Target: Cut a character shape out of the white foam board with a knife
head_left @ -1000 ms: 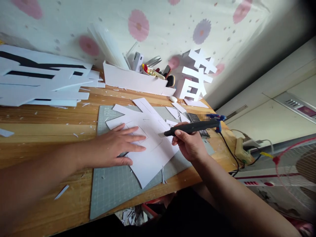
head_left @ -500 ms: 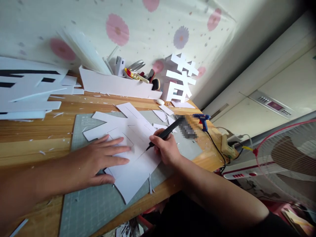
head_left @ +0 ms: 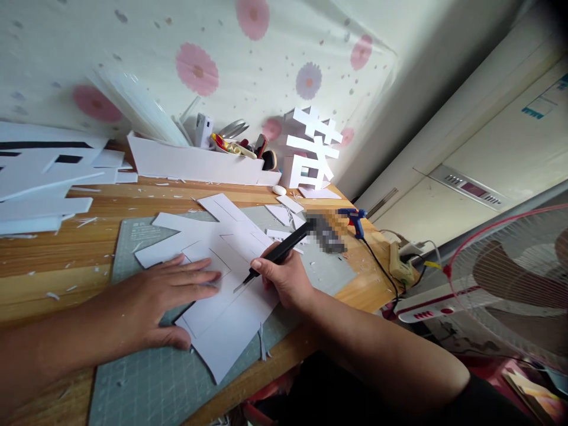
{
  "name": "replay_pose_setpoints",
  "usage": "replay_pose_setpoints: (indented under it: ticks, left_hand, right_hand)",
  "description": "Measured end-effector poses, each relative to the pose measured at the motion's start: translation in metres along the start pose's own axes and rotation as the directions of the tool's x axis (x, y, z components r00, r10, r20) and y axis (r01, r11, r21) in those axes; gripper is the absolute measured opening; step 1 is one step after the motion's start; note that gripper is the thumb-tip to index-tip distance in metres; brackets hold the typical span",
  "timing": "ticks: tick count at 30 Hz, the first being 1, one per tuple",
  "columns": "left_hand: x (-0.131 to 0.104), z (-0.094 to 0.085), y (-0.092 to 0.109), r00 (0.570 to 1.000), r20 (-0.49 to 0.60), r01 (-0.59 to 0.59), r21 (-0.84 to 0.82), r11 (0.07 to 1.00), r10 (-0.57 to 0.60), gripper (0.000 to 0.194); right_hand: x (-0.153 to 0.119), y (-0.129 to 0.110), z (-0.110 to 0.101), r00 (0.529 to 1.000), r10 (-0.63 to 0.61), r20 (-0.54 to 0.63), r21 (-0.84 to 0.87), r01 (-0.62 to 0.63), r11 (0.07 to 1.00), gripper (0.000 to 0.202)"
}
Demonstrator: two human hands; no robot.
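A white cut-out sheet point(head_left: 235, 319), apparently foam board, lies on the grey-green cutting mat point(head_left: 142, 378), with thin straight lines across its face. My left hand point(head_left: 177, 290) is spread flat over the sheet's left part, fingers apart and thumb near its lower left edge. In a pen-like grip, my right hand point(head_left: 286, 275) holds a black craft knife point(head_left: 281, 248). Its thin blade slants down to the left, with the tip at the sheet's surface near a line. A pixelated patch hides whatever lies behind the knife's rear end.
White offcuts point(head_left: 279, 214) lie at the mat's far side. A blue glue gun point(head_left: 355, 219) with a black cord stands at right. Behind are a white tool box point(head_left: 195, 165) and a white built-up character point(head_left: 313, 151). Stacked white sheets point(head_left: 39, 177) fill the left; a fan point(head_left: 515, 266) stands right.
The whole view has shifted slightly. The knife's blade sits a little farther left and up on the sheet and shows more sharply. My left hand stays spread on the sheet.
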State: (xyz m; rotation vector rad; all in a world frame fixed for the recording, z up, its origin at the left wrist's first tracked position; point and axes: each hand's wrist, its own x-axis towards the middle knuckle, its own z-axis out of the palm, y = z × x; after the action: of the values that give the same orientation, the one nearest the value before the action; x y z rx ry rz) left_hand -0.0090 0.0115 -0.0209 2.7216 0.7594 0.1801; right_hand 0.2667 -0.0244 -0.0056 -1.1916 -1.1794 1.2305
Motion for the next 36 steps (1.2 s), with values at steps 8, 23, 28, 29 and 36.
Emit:
replay_pose_setpoints:
  ticks: [8,23,28,29,36]
  left_hand:
    - [0.004,-0.004,0.010,0.998,0.058,0.035,-0.070,0.997,-0.031,0.066]
    - [0.005,-0.016,0.025,0.994,0.110,0.036,-0.060,0.998,-0.029,0.047]
    - [0.000,-0.006,0.016,0.999,0.048,-0.012,-0.060,0.998,0.015,0.045]
    - [-0.001,-0.004,0.014,0.999,0.030,-0.030,-0.055,0.998,0.032,0.044]
    - [-0.009,0.007,0.007,0.989,-0.054,-0.134,0.106,0.985,0.140,0.040]
  right_hand:
    - [-0.022,-0.010,0.011,0.997,0.001,0.072,-0.110,0.007,0.994,0.048]
    - [-0.033,-0.017,0.026,0.991,-0.054,0.119,-0.196,0.077,0.978,0.038]
    - [-0.016,-0.007,0.005,0.991,-0.124,-0.057,-0.249,0.106,0.963,0.045]
    - [-0.011,-0.005,-0.001,0.982,-0.147,-0.120,-0.231,0.116,0.966,0.047]
    - [0.010,-0.002,-0.039,0.925,-0.257,-0.279,-0.067,0.248,0.967,0.050]
